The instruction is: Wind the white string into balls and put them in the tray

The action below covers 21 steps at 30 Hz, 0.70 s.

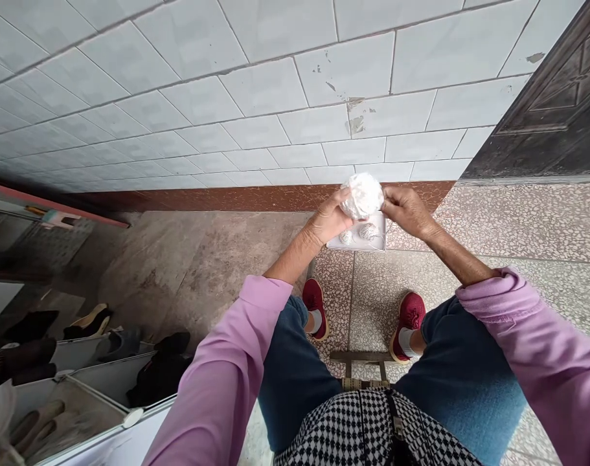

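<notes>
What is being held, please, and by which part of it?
A white, round, plastic-looking bundle: the left hand grips its left side; the right hand seemingly pinches its right edge.

Your white tray (355, 245) appears to rest on the floor, near the wall side; its far edge is partly hidden. Two rounded, silvery-white pieces lie directly in it: the smaller piece (346, 237) toward the left edge, the larger piece (368, 231) right of the middle, with a visible gap between them. A thin strand shows by the right near corner; its material cannot be determined. The floor is worn and brownish on your left (217, 252), speckled stone slabs on your right (518, 226). Your red shoes (410, 312) stand on the slabs.
</notes>
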Motion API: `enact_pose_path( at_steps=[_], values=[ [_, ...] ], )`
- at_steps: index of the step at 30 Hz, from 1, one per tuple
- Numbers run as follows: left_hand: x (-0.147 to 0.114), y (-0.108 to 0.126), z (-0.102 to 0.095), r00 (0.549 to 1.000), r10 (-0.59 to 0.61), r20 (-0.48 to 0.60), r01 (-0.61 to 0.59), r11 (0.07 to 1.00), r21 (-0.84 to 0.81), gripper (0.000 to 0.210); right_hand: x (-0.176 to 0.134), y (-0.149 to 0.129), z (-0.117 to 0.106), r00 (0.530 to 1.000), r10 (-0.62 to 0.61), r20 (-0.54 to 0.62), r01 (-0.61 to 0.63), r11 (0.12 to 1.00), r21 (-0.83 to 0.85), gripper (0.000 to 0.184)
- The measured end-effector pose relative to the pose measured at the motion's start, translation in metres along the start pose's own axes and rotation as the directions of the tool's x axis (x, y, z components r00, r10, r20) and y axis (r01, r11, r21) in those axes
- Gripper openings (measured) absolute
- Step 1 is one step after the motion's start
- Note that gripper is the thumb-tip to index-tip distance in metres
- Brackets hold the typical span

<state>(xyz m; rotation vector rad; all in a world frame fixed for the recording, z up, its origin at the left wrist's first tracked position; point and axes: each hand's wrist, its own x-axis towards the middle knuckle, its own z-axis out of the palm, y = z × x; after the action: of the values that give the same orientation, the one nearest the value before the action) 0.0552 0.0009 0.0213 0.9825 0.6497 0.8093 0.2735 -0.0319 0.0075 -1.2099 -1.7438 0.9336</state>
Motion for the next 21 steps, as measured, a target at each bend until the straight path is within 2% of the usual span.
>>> enact_pose_path(
  at_steps=[2, 4, 7, 9, 12, 15, 18, 21],
  values=[
    [0.006, 0.001, -0.006, 0.993, 0.064, -0.097, -0.065, 0.998, -0.012, 0.091, -0.007, -0.005, 0.009, 0.994, -0.01, 0.11, 0.027, 0.988, -0.152, 0.036],
    [0.011, 0.001, -0.013, 0.979, 0.099, -0.177, -0.09, 0.994, 0.061, 0.086, -0.015, -0.013, 0.016, 0.972, -0.013, 0.236, 0.063, 0.977, -0.204, 0.031],
    [0.011, -0.003, -0.022, 0.963, 0.101, -0.25, -0.043, 0.973, 0.227, 0.084, -0.023, -0.024, 0.017, 0.938, -0.082, 0.336, 0.129, 0.984, -0.121, 0.033],
    [0.009, -0.007, -0.024, 0.964, 0.081, -0.252, 0.002, 0.95, 0.312, 0.08, -0.023, -0.029, 0.009, 0.94, -0.136, 0.313, 0.158, 0.986, -0.047, 0.039],
    [0.004, -0.01, -0.025, 0.98, 0.037, -0.195, 0.049, 0.907, 0.417, 0.073, -0.016, -0.028, -0.01, 0.969, -0.169, 0.18, 0.168, 0.986, 0.022, 0.05],
    [0.001, -0.01, -0.023, 0.997, -0.042, -0.069, 0.07, 0.878, 0.474, 0.072, -0.011, -0.022, -0.026, 0.986, -0.152, 0.062, 0.149, 0.988, 0.05, 0.049],
    [-0.003, -0.008, -0.018, 0.984, -0.163, 0.074, 0.107, 0.866, 0.489, 0.075, -0.01, -0.016, -0.032, 0.993, -0.116, 0.033, 0.114, 0.992, 0.06, 0.041],
    [-0.009, -0.006, -0.013, 0.949, -0.278, 0.151, 0.178, 0.863, 0.473, 0.083, -0.009, -0.012, -0.03, 0.994, -0.098, 0.042, 0.095, 0.993, 0.063, 0.037]
  ],
)
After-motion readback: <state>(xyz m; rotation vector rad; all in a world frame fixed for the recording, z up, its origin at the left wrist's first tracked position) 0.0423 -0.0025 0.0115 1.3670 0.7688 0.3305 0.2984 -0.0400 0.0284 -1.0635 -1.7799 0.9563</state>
